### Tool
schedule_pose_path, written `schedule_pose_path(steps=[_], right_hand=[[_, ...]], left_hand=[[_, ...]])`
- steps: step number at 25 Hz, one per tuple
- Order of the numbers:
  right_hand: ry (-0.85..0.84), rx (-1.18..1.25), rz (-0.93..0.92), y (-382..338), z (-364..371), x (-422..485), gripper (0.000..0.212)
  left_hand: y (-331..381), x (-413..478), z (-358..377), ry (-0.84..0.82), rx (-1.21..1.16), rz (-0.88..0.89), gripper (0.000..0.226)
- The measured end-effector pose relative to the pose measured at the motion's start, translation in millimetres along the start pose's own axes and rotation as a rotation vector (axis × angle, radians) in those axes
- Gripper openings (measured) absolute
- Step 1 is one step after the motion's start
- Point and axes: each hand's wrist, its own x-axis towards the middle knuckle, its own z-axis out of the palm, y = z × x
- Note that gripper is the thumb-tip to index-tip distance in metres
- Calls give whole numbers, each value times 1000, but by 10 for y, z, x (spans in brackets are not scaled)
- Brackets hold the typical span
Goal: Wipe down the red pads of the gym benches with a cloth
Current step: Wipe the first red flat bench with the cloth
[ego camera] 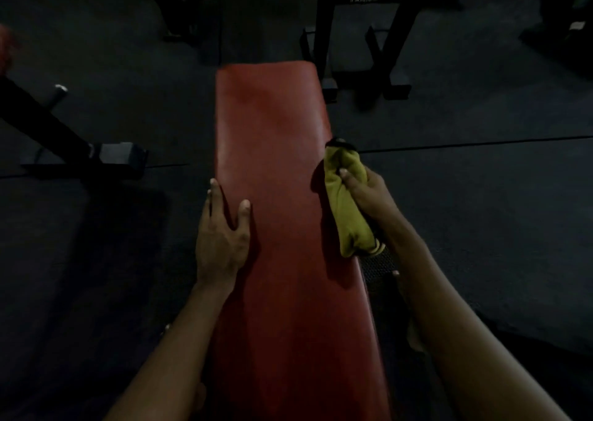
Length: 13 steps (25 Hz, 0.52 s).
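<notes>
Head view of a gym bench in dim light. The red pad [282,195] ran lengthwise from the near edge of the view away from the person. The left hand [221,237] lay released on the pad's left edge, fingers straight down its side and thumb resting on the top surface. The right hand [369,195] grasped a bunched yellow cloth [346,215], fingers curled round it, pressing it against the pad's right edge. A black equipment frame [362,51] stood beyond the pad's far right corner; another black frame foot [80,154] lay left of the pad on the dark floor [481,212].
</notes>
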Motion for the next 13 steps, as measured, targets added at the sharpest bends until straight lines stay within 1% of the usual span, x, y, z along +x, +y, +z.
schedule_pose_path(steps=[1, 3, 5, 6, 8, 10, 11, 13], right_hand=[[-10, 15, 11, 44, -31, 4, 18], [-17, 0, 70, -8, -37, 123, 27], [-45, 62, 148, -63, -66, 135, 34], [-62, 111, 163, 4, -125, 77, 34], [-138, 206, 184, 247, -269, -225, 27], [-239, 230, 208, 440, -336, -527, 21], [-234, 210, 196, 487, -326, -514, 21], [-120, 158, 137, 404, -244, -259, 25]], left_hand=[[5, -2, 5, 2, 21, -1, 75], [2, 0, 5, 1, 56, -15, 74], [25, 8, 1, -12, 61, -13, 75], [42, 10, 1, -14, 62, -15, 75], [67, 6, 0, -10, 64, -21, 74], [72, -1, 10, 1, 73, -17, 72], [60, -5, 15, 8, 78, -16, 72], [49, -12, 8, 16, 84, -1, 71]])
